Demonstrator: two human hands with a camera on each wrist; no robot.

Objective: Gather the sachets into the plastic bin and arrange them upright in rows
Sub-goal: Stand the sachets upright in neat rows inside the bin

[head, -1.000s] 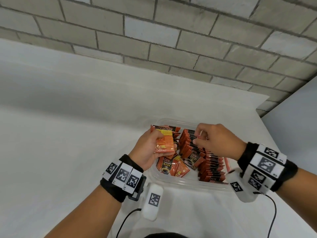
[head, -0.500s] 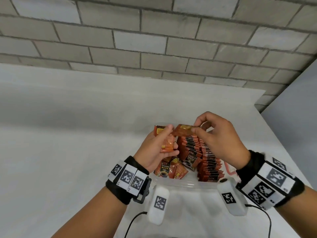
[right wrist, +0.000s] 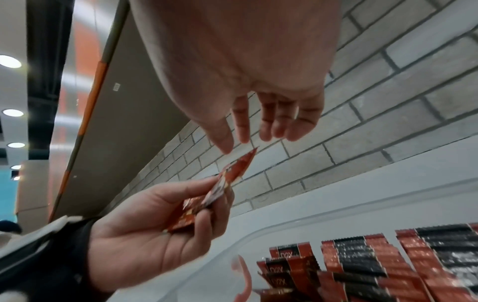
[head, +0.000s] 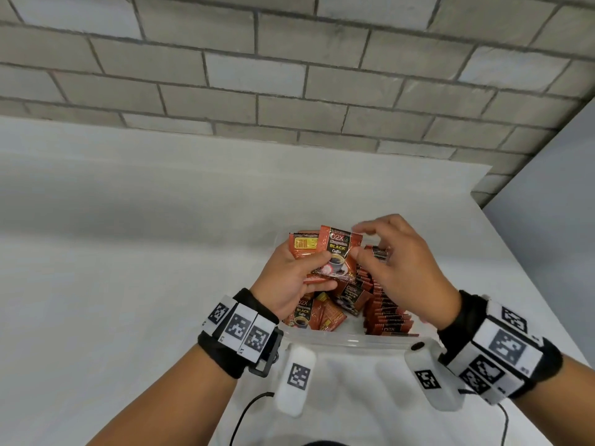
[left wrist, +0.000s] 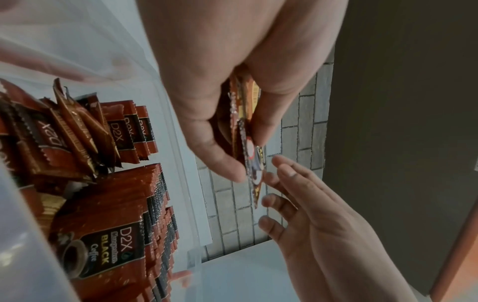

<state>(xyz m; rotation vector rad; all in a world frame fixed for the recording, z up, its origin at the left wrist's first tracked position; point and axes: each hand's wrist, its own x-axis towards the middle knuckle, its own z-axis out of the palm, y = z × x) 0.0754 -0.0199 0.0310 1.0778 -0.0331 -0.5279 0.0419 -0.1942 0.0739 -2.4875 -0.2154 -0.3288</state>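
My left hand point(head: 297, 276) grips a small stack of orange-brown coffee sachets point(head: 336, 252) upright above the clear plastic bin point(head: 354, 342). The front sachet shows its "D2X Black Coffee" face. My right hand point(head: 402, 268) hovers at that sachet's right edge, fingers relaxed and holding nothing. In the right wrist view its fingertips point(right wrist: 243, 134) sit just off the corner of the held sachets point(right wrist: 222, 188). Inside the bin, rows of upright sachets point(head: 389, 313) fill the right side. A few loose sachets point(head: 309, 313) lie flat and tilted on the left.
The bin stands on a white table point(head: 128, 284) against a grey brick wall point(head: 289, 75). The table's right edge point(head: 531, 268) runs close to the bin. Wrist bands and white camera pods point(head: 296, 378) hang below both wrists, with cables trailing toward me.
My right hand lifted one sachet from the bin's rows, laid it on the front of the stack in my left hand, and let go. Both hands rose slightly.
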